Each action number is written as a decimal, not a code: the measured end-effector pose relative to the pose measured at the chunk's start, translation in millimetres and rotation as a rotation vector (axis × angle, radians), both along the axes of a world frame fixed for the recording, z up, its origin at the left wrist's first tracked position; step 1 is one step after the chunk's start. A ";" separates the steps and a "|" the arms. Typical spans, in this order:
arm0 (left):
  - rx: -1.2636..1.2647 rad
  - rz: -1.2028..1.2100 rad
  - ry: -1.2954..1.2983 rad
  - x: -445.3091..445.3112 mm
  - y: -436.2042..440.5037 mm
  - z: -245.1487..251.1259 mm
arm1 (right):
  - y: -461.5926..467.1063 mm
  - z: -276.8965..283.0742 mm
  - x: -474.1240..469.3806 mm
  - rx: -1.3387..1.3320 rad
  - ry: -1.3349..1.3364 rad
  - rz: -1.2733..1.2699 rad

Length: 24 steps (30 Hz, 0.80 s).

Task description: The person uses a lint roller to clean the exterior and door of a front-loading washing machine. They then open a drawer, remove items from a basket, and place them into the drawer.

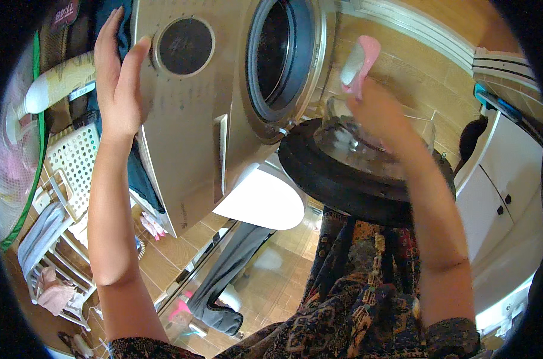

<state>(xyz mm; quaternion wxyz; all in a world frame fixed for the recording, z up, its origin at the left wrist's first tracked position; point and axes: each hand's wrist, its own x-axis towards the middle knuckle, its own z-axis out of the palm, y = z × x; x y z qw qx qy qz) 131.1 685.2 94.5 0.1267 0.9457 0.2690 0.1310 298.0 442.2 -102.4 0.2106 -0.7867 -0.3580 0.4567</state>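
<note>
My left hand [120, 85] rests at the top edge of a gold-coloured front-loading washing machine [186, 116], thumb apart from the fingers and holding nothing. Near the thumb is the machine's round dark dial or display [185, 46]. Its round opening with a grey rubber gasket [278, 58] is exposed. The door, with a black ring [343, 188] and a bulging clear glass bowl [357, 155], stands swung out towards me. Over that glass is my right hand [379, 112], blurred, gripping a pink-and-white pad or sponge [361, 63]. The hand hides part of the bowl.
A yellowish bottle with a white cap [60, 80] lies beside a green-edged mesh hamper [33, 179]. A white perforated basket [74, 166] and a white rack [65, 269] stand left. Dark grey cloth [222, 278] hangs below a white lid-like surface [267, 197]. Right stands a white cabinet [487, 197].
</note>
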 end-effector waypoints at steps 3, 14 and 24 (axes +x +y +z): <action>0.030 0.003 0.038 4.1 -0.8 3.4 | -5.0 -13.4 48.2 0.030 -0.003 0.216; -0.058 0.078 0.098 5.9 -4.5 6.8 | 43.1 -6.4 -38.6 0.206 0.582 0.476; 0.029 0.127 0.219 4.3 -7.6 11.2 | 76.1 -88.1 -93.6 -0.117 0.692 0.329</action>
